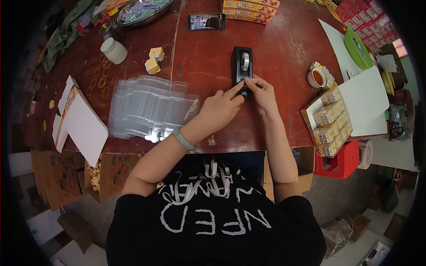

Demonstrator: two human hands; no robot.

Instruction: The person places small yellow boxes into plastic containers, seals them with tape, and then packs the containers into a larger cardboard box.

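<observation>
A black tape dispenser [237, 66] with a roll of clear tape [245, 61] stands on the red-brown table in front of me. At its near end, my right hand [262, 94] is closed in a pinch where the tape comes off; the strip itself is barely visible. My left hand [222, 106] reaches in from the left, index finger stretched to the dispenser's near end and the other fingers loosely bent. A pile of clear plastic sleeves [146, 106] lies left of that hand.
Left are white card boxes [86, 117], rubber bands [103, 82], a white jar [114, 50] and two small yellow boxes [153, 66]. A phone [206, 21] lies at the back. Right stand a filled display box [330, 122], a small cup [316, 78] and a green basket [357, 49].
</observation>
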